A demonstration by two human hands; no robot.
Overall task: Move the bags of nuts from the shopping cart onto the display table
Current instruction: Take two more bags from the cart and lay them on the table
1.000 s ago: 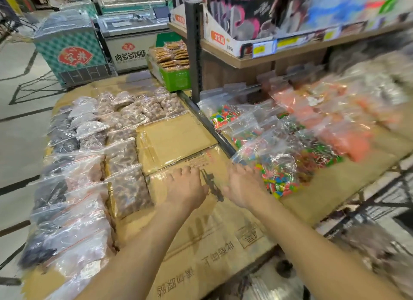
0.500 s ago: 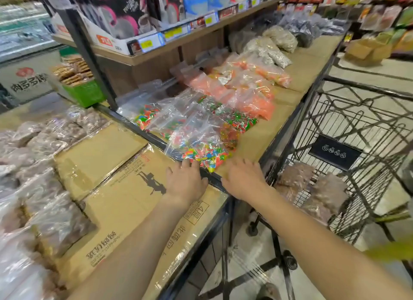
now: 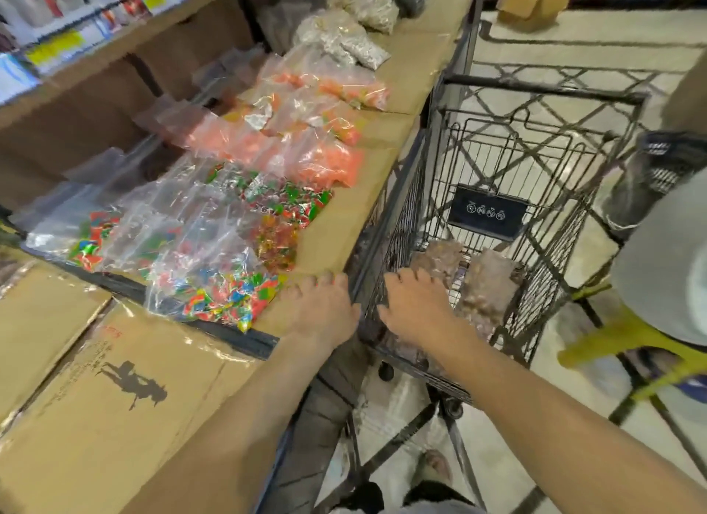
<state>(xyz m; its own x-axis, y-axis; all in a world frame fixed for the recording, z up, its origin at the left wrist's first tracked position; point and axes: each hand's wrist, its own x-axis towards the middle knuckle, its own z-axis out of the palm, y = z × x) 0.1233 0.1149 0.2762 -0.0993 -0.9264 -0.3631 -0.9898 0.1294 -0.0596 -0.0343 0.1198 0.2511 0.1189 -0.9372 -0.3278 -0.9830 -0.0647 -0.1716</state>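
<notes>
Display table (image 3: 333,230) crowded: candy bags (image 3: 218,284), cart (image 3: 543,91) alongside.

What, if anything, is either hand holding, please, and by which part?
Nothing is held: left hand open over the table, right hand open over the bags of nuts.

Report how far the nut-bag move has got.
Done: nothing I can confirm. The visible stretch of display table shows candy bags and no brown nut bags.
In hand: nothing. The right hand reaches open into the shopping cart toward the bags of nuts. The left hand lies open at the table edge.
Left: at least two bags in the cart to lift out and place.
</notes>
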